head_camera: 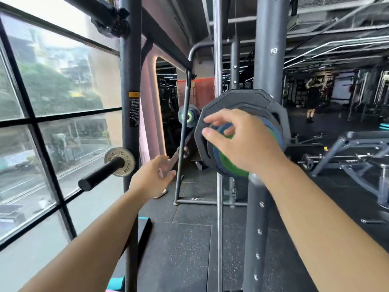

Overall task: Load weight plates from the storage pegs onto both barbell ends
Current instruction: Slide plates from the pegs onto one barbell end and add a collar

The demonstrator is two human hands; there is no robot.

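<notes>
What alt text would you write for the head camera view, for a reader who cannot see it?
The right hand reaches, fingers open, toward black, blue and green weight plates stacked on a rack upright. The left hand hangs open near a black peg that carries one small metal plate, beside a large window.

Single head-worn wide-angle view, forward and slightly downward, close over both outstretched forearms, toward the rack.
</notes>
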